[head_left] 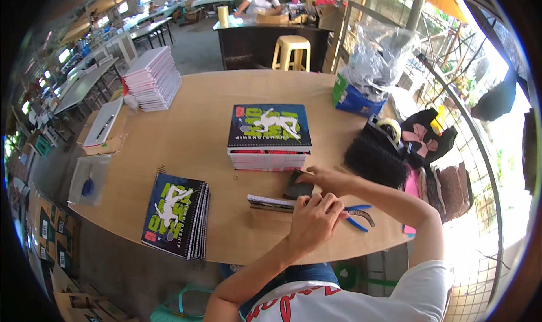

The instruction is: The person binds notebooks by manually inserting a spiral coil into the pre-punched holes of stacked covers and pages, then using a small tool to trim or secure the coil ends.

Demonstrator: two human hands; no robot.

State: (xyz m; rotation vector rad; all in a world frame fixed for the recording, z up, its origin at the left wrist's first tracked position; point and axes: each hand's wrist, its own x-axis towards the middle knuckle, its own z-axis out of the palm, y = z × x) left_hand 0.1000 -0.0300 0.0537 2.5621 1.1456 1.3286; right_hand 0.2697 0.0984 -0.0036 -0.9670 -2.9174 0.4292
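Near the front edge of the table [197, 130], the left hand [317, 223] is closed over the right end of a notebook [268, 202] held on its edge. Doing this well calls for a firm, even grip that keeps the pages square, with the wrist clear of the pliers [357, 224] just to the right. The notebook runs out leftward from under the left fingers. Just beyond it, the right hand [326, 181] has its fingertips at a dark pad [293, 187]; whether they pinch it or merely rest there, I cannot tell.
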